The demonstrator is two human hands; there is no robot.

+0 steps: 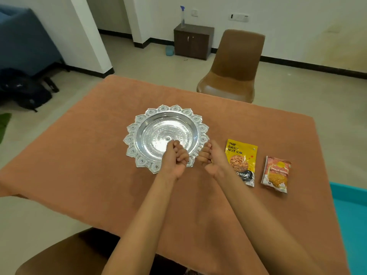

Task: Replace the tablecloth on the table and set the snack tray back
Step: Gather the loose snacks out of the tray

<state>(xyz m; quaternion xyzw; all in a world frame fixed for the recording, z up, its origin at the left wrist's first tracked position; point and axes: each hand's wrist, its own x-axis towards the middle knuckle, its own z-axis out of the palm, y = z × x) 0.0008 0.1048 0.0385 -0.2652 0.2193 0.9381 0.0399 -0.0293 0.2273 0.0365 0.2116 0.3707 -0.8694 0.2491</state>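
An orange-brown tablecloth (83,155) covers the table. On it, near the middle, lies an ornate silver snack tray (151,126) with a scalloped rim; nothing is in it. My left hand (176,155) hovers over the tray's near edge, fingers curled in, holding nothing. My right hand (210,157) is just right of the tray, also curled shut with nothing in it. To the right lie a yellow almond packet (241,157), partly hidden by my right wrist, and a red snack packet (276,173), both flat on the cloth.
A brown chair (234,66) stands at the table's far side and another (65,255) at the near left. A turquoise cloth or surface (351,215) shows at the right edge. A dark cabinet (192,40) stands by the far wall, bags (25,90) on the floor at left.
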